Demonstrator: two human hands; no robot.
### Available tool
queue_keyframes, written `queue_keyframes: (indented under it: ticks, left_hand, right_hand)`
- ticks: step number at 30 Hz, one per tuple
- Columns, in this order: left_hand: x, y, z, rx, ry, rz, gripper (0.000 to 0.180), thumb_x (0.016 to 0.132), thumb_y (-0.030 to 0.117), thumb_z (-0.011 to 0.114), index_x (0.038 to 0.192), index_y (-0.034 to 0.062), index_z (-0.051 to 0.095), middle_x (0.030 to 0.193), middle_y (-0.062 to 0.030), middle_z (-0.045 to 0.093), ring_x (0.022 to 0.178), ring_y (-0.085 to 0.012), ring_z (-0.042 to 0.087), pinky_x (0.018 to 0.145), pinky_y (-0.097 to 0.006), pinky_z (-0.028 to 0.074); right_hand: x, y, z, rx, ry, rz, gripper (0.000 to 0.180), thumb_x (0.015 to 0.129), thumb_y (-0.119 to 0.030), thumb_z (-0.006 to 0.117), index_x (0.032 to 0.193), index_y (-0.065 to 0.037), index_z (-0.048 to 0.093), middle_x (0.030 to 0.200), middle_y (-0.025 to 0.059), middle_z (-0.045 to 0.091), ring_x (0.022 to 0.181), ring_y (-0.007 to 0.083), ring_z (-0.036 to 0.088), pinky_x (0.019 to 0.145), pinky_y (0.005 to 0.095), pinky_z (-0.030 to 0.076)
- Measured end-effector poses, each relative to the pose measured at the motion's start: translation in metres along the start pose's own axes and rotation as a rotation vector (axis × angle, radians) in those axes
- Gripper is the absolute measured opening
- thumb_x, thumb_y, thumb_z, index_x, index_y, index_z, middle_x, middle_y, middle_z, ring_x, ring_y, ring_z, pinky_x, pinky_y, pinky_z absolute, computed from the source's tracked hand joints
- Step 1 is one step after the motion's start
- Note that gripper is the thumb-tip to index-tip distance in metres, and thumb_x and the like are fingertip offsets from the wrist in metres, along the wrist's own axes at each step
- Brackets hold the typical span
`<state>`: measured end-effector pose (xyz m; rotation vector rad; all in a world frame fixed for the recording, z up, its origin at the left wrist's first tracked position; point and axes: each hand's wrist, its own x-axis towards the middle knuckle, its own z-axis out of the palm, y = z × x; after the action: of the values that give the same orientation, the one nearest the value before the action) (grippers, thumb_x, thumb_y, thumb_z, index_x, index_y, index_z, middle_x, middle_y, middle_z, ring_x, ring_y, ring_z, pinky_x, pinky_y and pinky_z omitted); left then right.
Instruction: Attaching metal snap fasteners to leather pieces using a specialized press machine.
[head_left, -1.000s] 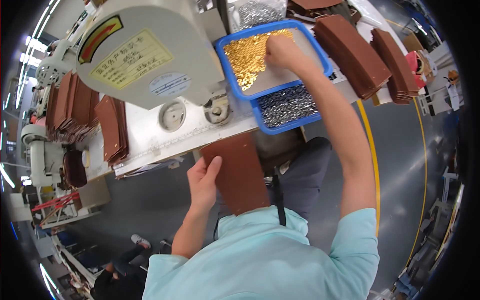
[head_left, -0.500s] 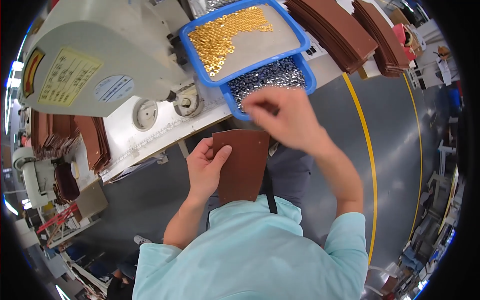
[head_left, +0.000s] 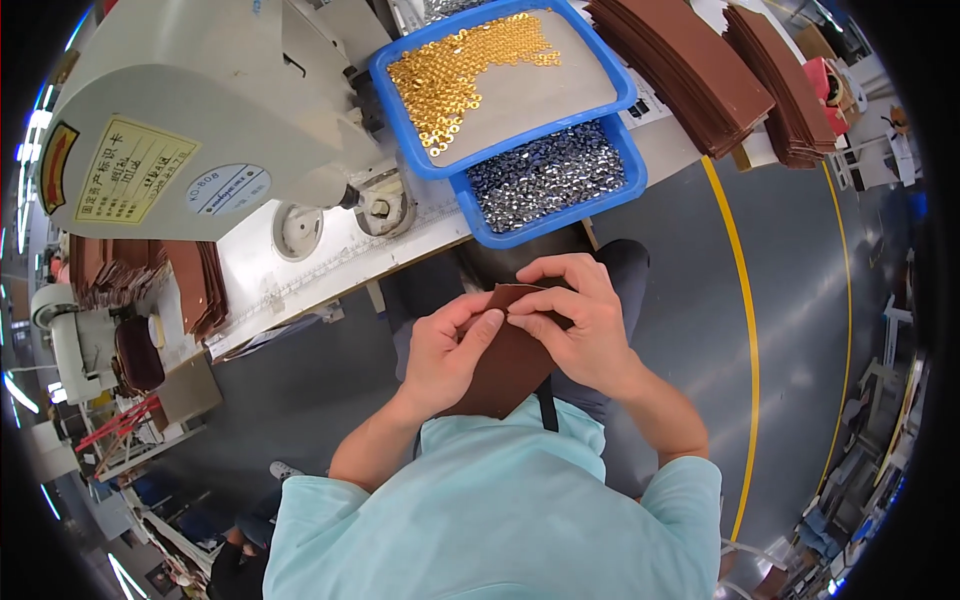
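Head view: you hold a brown leather piece (head_left: 505,365) in your lap, below the bench edge.
Left hand (head_left: 445,350): fingers closed on the piece's left side, thumb pressed near its top edge.
Right hand (head_left: 580,325): fingertips pinched at the top edge, touching the left thumb; what they pinch is too small to tell.
Above grip: blue tray (head_left: 625,190) of silver bits, blue tray of gold bits (head_left: 395,65) beyond.
Upper left of grip: grey press machine (head_left: 190,90).
Upper right: brown stacks (head_left: 700,70).
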<state>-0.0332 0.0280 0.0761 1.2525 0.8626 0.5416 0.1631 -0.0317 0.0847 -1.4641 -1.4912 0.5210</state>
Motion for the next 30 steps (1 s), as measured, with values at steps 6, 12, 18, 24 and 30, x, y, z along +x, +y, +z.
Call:
queue_keyframes:
  ticks: [6,12,18,24,30]
  left_hand:
    - [-0.003,0.012,-0.001,0.19,-0.035,0.121,0.03,0.103,0.014,0.062,0.131,0.0045,0.067,0.108,-0.0076,0.078,0.093,-0.0136,0.072,0.083,-0.027,0.055]
    - [-0.013,0.016,-0.003,0.542,-0.034,0.319,0.032,0.095,0.012,0.071,0.127,0.0076,0.07,0.106,-0.0127,0.077,0.089,-0.0271,0.076,0.075,-0.032,0.059]
    - [-0.018,0.011,-0.016,0.451,-0.006,0.255,0.02,0.09,0.01,0.077,0.109,0.0053,0.077,0.099,-0.0107,0.078,0.079,-0.0211,0.076,0.069,-0.028,0.058]
    - [-0.029,0.011,-0.014,0.291,0.033,0.243,0.013,0.079,0.002,0.087,0.088,-0.0003,0.078,0.088,-0.0098,0.079,0.073,-0.0133,0.074,0.065,-0.025,0.059]
    - [-0.031,0.015,-0.021,0.628,-0.063,0.728,0.021,0.072,0.002,0.087,0.086,0.0032,0.071,0.089,-0.0108,0.078,0.07,-0.02,0.075,0.058,-0.027,0.058]
  right_hand:
    - [0.003,-0.006,0.002,0.038,0.025,0.028,0.012,0.077,-0.012,0.084,0.085,-0.01,0.076,0.103,0.0019,0.072,0.094,0.0214,0.064,0.083,0.0358,0.042]
    - [-0.004,-0.009,0.002,0.054,-0.025,-0.002,0.016,0.075,-0.01,0.087,0.083,-0.008,0.073,0.085,0.0037,0.073,0.076,0.0211,0.066,0.071,0.0331,0.046]
    - [0.028,0.01,-0.012,0.244,-0.272,0.04,0.009,0.085,-0.009,0.078,0.091,-0.003,0.076,0.089,0.0117,0.075,0.082,0.0291,0.073,0.075,0.0359,0.057]
    - [0.087,0.063,0.006,-0.349,-0.081,-0.108,0.018,0.086,-0.004,0.071,0.104,-0.002,0.075,0.103,0.0146,0.07,0.091,0.0346,0.07,0.078,0.0417,0.057]
    - [0.097,0.073,0.014,-0.514,-0.131,-0.106,0.006,0.087,-0.005,0.07,0.091,-0.004,0.074,0.09,0.0115,0.066,0.086,0.0334,0.068,0.077,0.0453,0.056]
